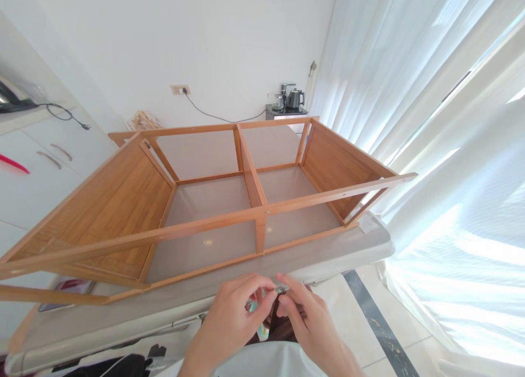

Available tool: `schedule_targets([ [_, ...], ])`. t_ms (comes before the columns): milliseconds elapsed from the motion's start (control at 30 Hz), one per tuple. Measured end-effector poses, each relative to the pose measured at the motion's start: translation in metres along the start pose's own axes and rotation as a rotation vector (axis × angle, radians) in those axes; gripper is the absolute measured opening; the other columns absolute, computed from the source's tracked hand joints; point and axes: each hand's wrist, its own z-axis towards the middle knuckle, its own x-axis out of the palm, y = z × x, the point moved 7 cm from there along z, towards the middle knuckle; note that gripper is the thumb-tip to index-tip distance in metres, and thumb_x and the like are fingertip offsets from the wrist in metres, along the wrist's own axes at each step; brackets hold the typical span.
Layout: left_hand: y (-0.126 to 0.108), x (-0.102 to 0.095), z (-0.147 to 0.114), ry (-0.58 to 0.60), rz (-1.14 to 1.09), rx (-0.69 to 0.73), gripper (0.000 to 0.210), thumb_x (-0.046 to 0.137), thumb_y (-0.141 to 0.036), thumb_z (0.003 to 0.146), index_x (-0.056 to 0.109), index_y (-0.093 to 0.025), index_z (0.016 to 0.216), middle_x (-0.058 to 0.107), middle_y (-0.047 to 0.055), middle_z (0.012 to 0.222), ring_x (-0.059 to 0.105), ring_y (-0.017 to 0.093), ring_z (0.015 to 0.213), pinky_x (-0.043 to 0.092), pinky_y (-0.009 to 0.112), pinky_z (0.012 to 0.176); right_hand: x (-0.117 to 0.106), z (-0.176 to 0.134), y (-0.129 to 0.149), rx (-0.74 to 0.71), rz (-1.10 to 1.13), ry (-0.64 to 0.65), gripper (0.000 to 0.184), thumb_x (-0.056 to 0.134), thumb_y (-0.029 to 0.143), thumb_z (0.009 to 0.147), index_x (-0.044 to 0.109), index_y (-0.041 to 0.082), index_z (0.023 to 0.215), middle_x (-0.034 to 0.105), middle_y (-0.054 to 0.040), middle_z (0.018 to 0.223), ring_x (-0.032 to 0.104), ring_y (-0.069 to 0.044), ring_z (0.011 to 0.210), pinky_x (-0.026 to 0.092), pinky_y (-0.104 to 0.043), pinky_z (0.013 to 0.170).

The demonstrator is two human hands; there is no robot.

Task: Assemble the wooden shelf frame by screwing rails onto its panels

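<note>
A wooden frame (262, 204) with two side panels and a centre divider stands on a table with a pale cover (287, 265). In front of the table's near edge, my left hand (240, 314) pinches a small shiny metal piece (281, 290) between thumb and forefinger. From the other side my right hand (307, 317) closes its thumb and forefinger around the same piece. It is too small to tell its exact kind, and my fingertips partly cover it. Both hands are held low, apart from the wooden frame.
A flat tablet-like item (68, 292) lies under the frame's left end. Behind the table, a kettle (295, 98) stands on a dark stand (283, 113). White curtains (451, 202) hang at the right; white cabinets (36, 185) are at the left. Dark items (123, 366) lie below the table edge.
</note>
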Motion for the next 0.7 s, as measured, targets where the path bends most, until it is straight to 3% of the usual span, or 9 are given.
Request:
schedule_targets([
  [167,-0.026,0.016,0.016,-0.025,-0.168,0.033,0.015,0.059,-0.031,0.096,0.072,-0.026,0.096,0.073,-0.001,0.086,0.065,0.013,0.077,0.051,0.023,0.077,-0.028,-0.006,0.005,-0.136,0.012,-0.232,0.031,0.050,0.020,0.102,0.068,0.026,0.126,0.074,-0.0017,0.082,0.071,-0.013,0.070,0.060,-0.021,0.067],
  [300,-0.035,0.035,0.035,0.038,-0.395,-0.021,0.015,0.064,-0.028,0.092,0.077,-0.023,0.090,0.074,0.003,0.088,0.066,0.014,0.079,0.054,0.024,0.077,-0.055,-0.012,0.016,-0.269,-0.082,-0.369,0.043,0.056,0.008,0.096,0.065,0.029,0.133,0.075,-0.0005,0.085,0.071,-0.012,0.071,0.060,-0.021,0.067],
  [467,-0.042,0.054,0.051,0.150,-0.517,-0.089,0.019,0.067,-0.034,0.090,0.081,-0.021,0.092,0.071,0.007,0.099,0.067,0.016,0.084,0.055,0.025,0.077,-0.080,-0.024,0.022,-0.375,-0.232,-0.422,0.057,0.060,0.001,0.091,0.059,0.030,0.141,0.076,-0.0019,0.090,0.069,-0.013,0.071,0.060,-0.024,0.067],
  [700,-0.053,0.069,0.055,0.230,-0.595,-0.048,0.027,0.065,-0.041,0.092,0.081,-0.020,0.096,0.069,0.010,0.109,0.067,0.019,0.095,0.055,0.029,0.087,-0.094,-0.031,0.030,-0.407,-0.284,-0.401,0.057,0.058,0.002,0.092,0.059,0.031,0.141,0.077,-0.0035,0.095,0.072,-0.016,0.075,0.060,-0.027,0.065],
])
